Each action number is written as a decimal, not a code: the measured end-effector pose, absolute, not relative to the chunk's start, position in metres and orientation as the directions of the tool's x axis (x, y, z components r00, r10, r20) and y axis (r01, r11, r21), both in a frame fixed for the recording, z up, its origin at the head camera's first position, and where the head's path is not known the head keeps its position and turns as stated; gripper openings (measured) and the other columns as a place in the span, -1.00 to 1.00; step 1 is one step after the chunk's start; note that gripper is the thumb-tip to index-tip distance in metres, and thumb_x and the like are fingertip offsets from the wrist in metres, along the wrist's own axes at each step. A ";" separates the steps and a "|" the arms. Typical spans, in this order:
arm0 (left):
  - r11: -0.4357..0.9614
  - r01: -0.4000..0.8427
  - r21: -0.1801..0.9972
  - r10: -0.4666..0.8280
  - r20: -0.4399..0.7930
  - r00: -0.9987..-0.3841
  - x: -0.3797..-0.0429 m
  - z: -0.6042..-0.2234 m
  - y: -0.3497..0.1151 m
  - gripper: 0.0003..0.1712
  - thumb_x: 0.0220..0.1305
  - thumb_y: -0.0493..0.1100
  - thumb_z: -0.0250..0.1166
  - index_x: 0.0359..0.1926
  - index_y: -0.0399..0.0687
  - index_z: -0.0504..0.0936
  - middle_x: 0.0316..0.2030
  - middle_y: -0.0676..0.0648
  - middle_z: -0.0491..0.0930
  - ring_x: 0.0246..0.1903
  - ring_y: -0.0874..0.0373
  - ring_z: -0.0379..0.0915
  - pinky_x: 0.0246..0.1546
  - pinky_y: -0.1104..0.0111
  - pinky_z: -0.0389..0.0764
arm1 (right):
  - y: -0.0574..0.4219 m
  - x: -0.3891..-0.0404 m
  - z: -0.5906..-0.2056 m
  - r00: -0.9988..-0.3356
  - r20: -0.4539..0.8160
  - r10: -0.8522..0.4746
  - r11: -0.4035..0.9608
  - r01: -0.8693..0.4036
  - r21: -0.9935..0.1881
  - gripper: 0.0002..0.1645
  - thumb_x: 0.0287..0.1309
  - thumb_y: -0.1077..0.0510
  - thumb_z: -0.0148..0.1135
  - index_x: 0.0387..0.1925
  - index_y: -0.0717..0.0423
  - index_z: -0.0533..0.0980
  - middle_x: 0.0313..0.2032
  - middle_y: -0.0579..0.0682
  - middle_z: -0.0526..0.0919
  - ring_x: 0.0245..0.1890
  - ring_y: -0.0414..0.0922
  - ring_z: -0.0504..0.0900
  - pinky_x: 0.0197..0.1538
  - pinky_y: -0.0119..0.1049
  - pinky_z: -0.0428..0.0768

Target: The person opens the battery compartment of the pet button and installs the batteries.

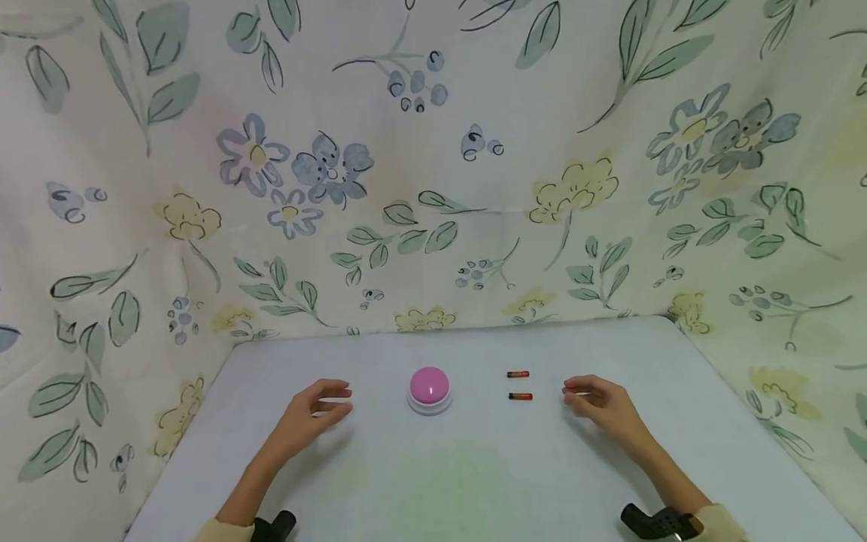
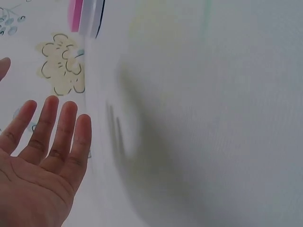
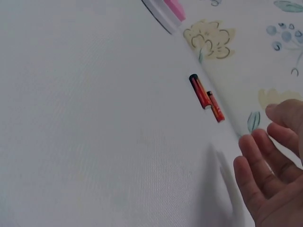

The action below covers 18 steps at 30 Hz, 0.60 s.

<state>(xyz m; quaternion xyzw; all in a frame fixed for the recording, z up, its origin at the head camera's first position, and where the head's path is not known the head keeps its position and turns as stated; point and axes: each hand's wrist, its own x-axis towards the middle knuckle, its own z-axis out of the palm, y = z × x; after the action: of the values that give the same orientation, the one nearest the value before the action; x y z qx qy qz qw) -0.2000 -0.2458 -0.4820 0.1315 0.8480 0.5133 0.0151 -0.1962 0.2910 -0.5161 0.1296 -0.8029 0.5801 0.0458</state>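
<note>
Near the middle of the table sits a round push light with a pink dome on a white base; its edge also shows at the top of both wrist views. To its right lie two small red batteries with black ends, a far battery and a near battery, roughly parallel and apart. My left hand hovers left of the pink dome, fingers relaxed, holding nothing. Right of the batteries my right hand hovers above the table, fingers loosely bent and touching nothing.
A white cloth covers the table, with a faint green tint in front. Behind it and at both sides hangs a floral curtain. Each wrist wears a black camera mount, one on the left wrist and one on the right wrist.
</note>
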 end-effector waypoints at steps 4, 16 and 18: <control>0.431 0.213 0.877 0.266 0.102 -0.959 -0.202 -0.485 -0.240 -0.47 0.36 -0.10 0.40 0.24 -0.25 0.52 0.10 -0.23 0.59 0.03 -0.12 0.59 -0.12 0.35 0.63 | 0.282 -0.200 -0.517 -0.952 0.243 -0.186 0.276 -0.288 -0.917 -0.59 0.32 0.25 0.35 0.09 0.44 0.53 -0.02 0.35 0.65 -0.12 0.15 0.71 -0.14 -0.24 0.68; 0.381 0.206 0.901 0.307 0.087 -0.948 -0.210 -0.487 -0.216 -0.40 0.32 -0.09 0.45 0.27 -0.23 0.49 0.18 -0.32 0.51 0.10 -0.20 0.53 0.00 0.22 0.61 | 0.244 -0.220 -0.518 -0.890 0.349 -0.295 0.222 -0.419 -0.881 -0.57 0.27 0.31 0.38 0.13 0.37 0.52 0.03 0.37 0.60 -0.01 0.14 0.67 -0.03 -0.32 0.62; 0.367 0.202 0.908 0.314 0.083 -0.946 -0.212 -0.488 -0.213 -0.37 0.29 -0.12 0.47 0.29 -0.23 0.48 0.20 -0.33 0.49 0.14 -0.24 0.49 0.03 0.21 0.59 | 0.235 -0.224 -0.517 -0.871 0.358 -0.336 0.203 -0.438 -0.876 -0.53 0.26 0.32 0.39 0.16 0.37 0.49 0.07 0.39 0.57 0.03 0.26 0.62 0.00 -0.29 0.62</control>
<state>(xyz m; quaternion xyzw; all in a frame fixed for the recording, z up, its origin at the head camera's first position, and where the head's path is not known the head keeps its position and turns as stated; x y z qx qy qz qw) -0.2118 -0.2128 -0.4878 0.1563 0.8252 0.5403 0.0520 -0.2242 0.2350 -0.5171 0.2497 -0.7745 0.5796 0.0440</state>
